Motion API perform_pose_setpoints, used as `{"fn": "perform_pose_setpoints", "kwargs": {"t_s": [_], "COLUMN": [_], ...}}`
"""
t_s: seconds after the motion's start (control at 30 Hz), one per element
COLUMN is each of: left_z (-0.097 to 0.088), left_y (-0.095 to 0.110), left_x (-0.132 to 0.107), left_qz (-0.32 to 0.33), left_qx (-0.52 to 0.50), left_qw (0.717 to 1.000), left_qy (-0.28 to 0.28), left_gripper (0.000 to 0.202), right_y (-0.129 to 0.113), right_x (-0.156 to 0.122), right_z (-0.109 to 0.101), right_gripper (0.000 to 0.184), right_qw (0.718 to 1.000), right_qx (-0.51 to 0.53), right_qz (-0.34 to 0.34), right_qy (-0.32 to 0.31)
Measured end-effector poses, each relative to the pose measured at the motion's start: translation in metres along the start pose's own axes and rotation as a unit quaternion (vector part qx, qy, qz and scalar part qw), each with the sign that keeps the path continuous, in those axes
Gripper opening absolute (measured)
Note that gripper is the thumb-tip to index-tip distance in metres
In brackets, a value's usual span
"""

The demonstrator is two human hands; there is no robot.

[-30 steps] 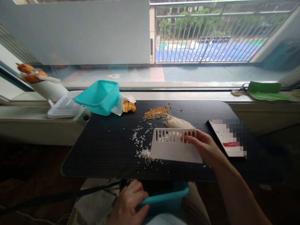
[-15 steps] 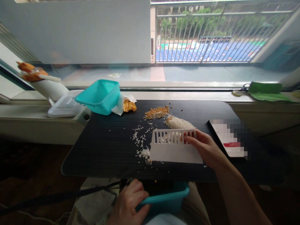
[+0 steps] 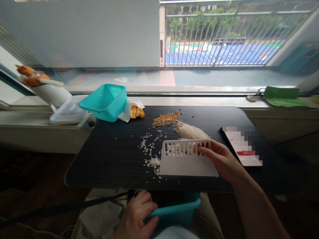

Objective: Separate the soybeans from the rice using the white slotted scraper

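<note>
A white slotted scraper is pinched at its upper right corner by my right hand, and its long edge faces me near the table's front edge. Through its slots white grains show behind it. Just beyond lies a heap of rice, and past that a patch of yellow beans. Loose rice is scattered to the scraper's left, with a few beans among it. Below the table edge, my left hand grips the rim of a teal bin at its left end. The bin's inside is mostly dark.
On the black table, a second teal bin stands at the back left beside crumpled tissue and a yellowish piece. A partly blurred phone-like slab lies at right. A green cloth rests on the sill.
The scraper in my right hand has come slightly nearer the table's front edge. My left hand stays on the bin rim.
</note>
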State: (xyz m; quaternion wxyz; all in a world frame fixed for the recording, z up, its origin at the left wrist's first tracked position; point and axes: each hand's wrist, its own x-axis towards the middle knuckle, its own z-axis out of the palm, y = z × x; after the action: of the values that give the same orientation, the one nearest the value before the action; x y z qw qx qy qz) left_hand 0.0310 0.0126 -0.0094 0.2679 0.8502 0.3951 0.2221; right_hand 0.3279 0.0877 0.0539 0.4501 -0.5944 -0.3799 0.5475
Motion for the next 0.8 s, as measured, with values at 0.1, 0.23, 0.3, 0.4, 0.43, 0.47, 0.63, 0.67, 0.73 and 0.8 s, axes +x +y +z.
{"fn": "perform_pose_setpoints", "kwargs": {"t_s": [0.1, 0.23, 0.3, 0.4, 0.43, 0.47, 0.63, 0.67, 0.73, 0.8], "left_z": [0.000, 0.001, 0.002, 0.001, 0.001, 0.001, 0.000, 0.000, 0.000, 0.000], "left_y": [0.000, 0.000, 0.000, 0.000, 0.000, 0.000, 0.001, 0.001, 0.001, 0.001], "left_x": [0.000, 0.000, 0.000, 0.000, 0.000, 0.000, 0.000, 0.000, 0.000, 0.000], "left_qz": [0.000, 0.004, 0.004, 0.006, 0.007, 0.008, 0.001, 0.002, 0.001, 0.001], "left_qx": [-0.001, -0.001, -0.001, 0.002, 0.003, 0.004, 0.001, 0.000, 0.000, 0.001], "left_qw": [1.000, 1.000, 1.000, 1.000, 1.000, 1.000, 1.000, 1.000, 1.000, 1.000], "left_qy": [0.000, 0.002, 0.002, 0.005, 0.007, 0.007, 0.004, 0.003, 0.005, 0.007], "left_gripper": [0.018, 0.020, 0.020, 0.020, 0.019, 0.018, 0.018, 0.018, 0.019, 0.019], "right_y": [0.000, 0.004, 0.004, 0.001, -0.001, -0.001, 0.004, 0.006, 0.009, 0.011], "right_x": [0.004, 0.010, 0.011, 0.006, 0.005, 0.003, 0.005, 0.006, 0.006, 0.005], "right_z": [0.004, 0.011, 0.011, 0.008, 0.007, 0.006, 0.007, 0.008, 0.009, 0.008], "right_gripper": [0.031, 0.034, 0.034, 0.033, 0.033, 0.031, 0.034, 0.035, 0.037, 0.036], "right_qw": [1.000, 1.000, 1.000, 1.000, 1.000, 1.000, 1.000, 1.000, 1.000, 1.000], "right_qx": [0.010, 0.016, 0.016, 0.011, 0.008, 0.006, 0.008, 0.009, 0.008, 0.004], "right_qz": [-0.012, -0.002, 0.001, 0.002, 0.001, -0.002, -0.009, -0.008, -0.006, -0.003], "right_qy": [0.017, 0.015, 0.010, 0.003, 0.004, 0.006, 0.008, 0.004, -0.004, -0.018]}}
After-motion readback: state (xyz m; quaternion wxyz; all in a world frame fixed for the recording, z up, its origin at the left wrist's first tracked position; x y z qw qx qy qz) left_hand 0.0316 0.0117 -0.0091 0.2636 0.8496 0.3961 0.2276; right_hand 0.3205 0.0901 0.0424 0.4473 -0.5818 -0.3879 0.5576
